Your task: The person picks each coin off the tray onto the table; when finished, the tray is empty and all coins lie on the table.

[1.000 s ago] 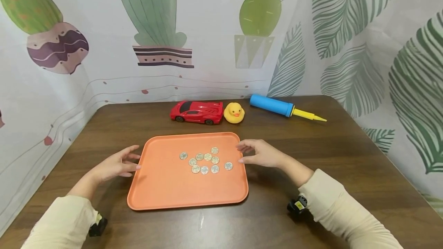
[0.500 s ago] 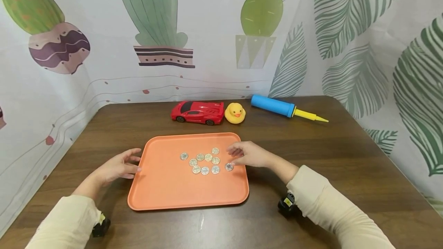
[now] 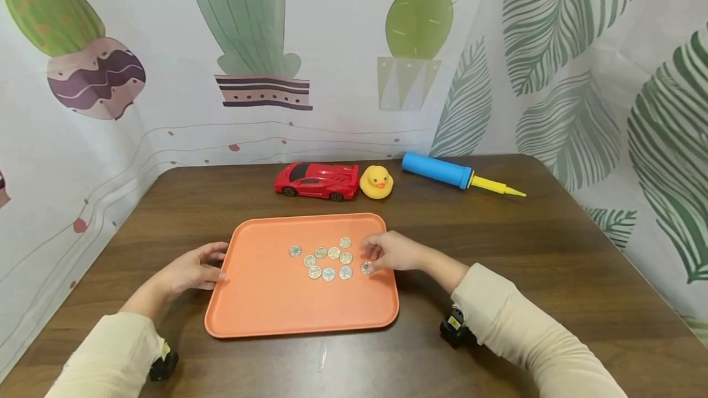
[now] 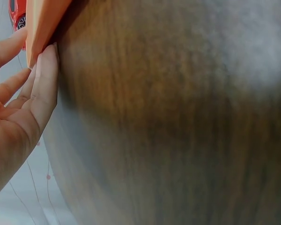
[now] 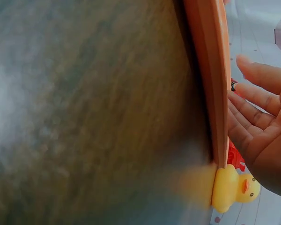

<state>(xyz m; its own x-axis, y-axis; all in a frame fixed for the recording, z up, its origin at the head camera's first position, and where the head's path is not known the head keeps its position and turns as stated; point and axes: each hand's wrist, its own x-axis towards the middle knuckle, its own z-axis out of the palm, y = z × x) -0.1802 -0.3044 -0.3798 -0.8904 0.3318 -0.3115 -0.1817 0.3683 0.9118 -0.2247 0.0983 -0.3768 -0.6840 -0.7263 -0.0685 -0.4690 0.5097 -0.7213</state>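
An orange tray (image 3: 276, 312) lies on the table with several round metallic coins (image 3: 329, 274) loosely grouped on its right half. My left hand (image 3: 190, 270) holds the tray's left rim, thumb over the edge and fingers against its outer side, as the left wrist view (image 4: 23, 103) shows. Over the tray's right edge is my right hand (image 3: 395, 250), its thumb tip at the rightmost coin (image 3: 365, 268). In the right wrist view the right hand's fingers (image 5: 257, 98) are loosely bent with nothing between them. That view hides the coins behind the tray wall.
Behind the tray stand a red toy car (image 3: 317, 181) and a yellow rubber duck (image 3: 377, 182). A blue and yellow hand pump (image 3: 437, 169) lies at the back right of the brown wooden table (image 3: 470, 220). A patterned cloth (image 3: 343, 78) hangs behind.
My right hand has moved left from outside the tray's right edge to above the rightmost coin. My left hand has settled slightly lower against the left rim. The coins keep their arrangement.
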